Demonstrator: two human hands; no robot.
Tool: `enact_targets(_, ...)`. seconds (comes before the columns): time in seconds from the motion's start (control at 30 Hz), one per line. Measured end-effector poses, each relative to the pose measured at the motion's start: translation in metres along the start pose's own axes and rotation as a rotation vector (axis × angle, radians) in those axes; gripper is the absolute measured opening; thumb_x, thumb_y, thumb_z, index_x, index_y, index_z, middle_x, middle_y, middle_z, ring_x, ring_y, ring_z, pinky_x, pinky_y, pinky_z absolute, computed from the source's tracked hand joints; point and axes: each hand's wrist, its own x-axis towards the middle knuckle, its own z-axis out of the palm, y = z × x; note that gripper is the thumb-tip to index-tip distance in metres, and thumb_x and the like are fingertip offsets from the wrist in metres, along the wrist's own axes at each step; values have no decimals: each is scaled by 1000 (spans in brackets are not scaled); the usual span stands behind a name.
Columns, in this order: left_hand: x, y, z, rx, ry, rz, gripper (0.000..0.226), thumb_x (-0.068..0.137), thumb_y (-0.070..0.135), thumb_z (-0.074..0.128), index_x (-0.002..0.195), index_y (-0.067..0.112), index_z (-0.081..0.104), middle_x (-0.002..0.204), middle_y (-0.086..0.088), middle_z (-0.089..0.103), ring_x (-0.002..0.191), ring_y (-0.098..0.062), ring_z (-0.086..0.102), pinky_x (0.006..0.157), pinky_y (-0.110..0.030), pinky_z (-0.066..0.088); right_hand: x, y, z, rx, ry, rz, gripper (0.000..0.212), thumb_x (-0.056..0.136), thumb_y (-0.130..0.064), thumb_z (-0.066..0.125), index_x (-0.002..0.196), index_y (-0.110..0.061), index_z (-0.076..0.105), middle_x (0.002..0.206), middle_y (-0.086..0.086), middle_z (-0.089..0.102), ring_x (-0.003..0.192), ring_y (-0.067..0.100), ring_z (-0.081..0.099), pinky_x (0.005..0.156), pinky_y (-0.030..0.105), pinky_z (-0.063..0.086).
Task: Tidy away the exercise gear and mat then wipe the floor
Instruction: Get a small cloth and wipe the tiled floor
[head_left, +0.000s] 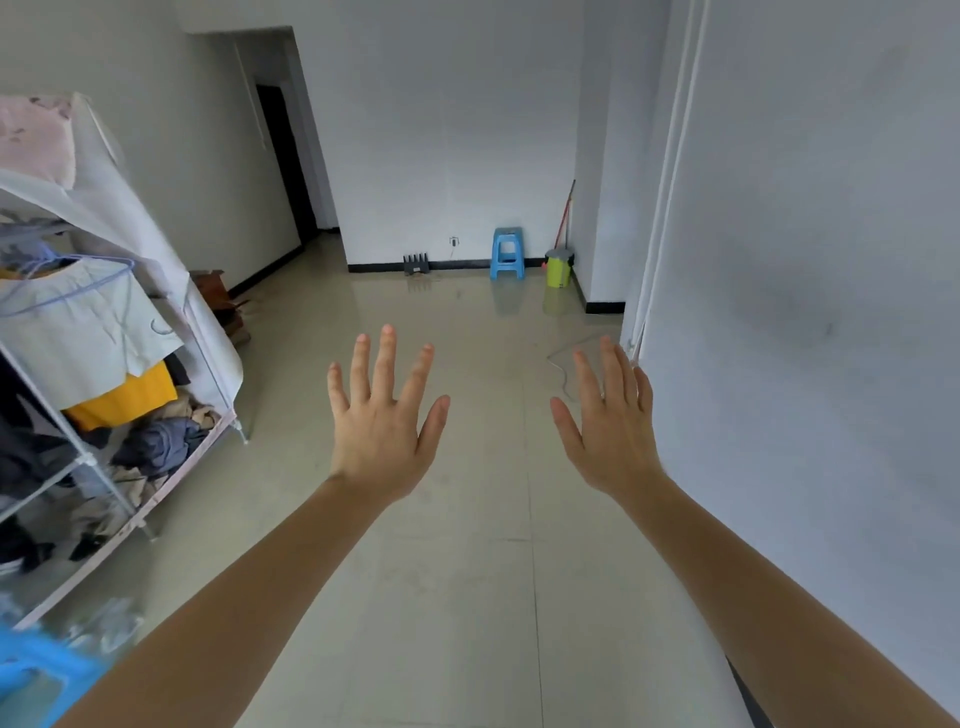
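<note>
My left hand (382, 415) and my right hand (613, 421) are stretched out in front of me at chest height, backs up, fingers spread, holding nothing. Below them lies a glossy beige tiled floor (467, 571). At the far wall stands a lime-green mop bucket (559, 267) with a red-handled mop (565, 215) leaning in the corner behind it. A thin cord (563, 364), possibly a skipping rope, lies on the floor just beyond my right hand. No exercise mat shows in this view.
An open fabric wardrobe rack (104, 364) full of clothes fills the left side. A blue plastic stool (507, 253) and a small black rack (416, 264) stand by the far wall. Another blue object (36, 670) sits at the lower left. A white wall (805, 312) runs close on the right.
</note>
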Motion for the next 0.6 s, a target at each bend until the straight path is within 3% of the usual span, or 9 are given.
enact_targets(0.27,144,-93,141,16,44,-75,62,100,52,25,153,19,28,161,-18,17,148,-42,14,113,-66,17,185,-7,152,-18,-36,-127,65,103,-51,30,156,-15,22,164,18,11,150,36,18,120,53,18)
enact_targets(0.6,404,-190,301,-27,-5,-69,63,101,51,22,153,16,28,161,-18,18,147,-40,17,113,-64,19,440,16,299,-66,-57,-84,65,102,-52,27,156,-17,21,165,15,9,151,34,14,121,55,16)
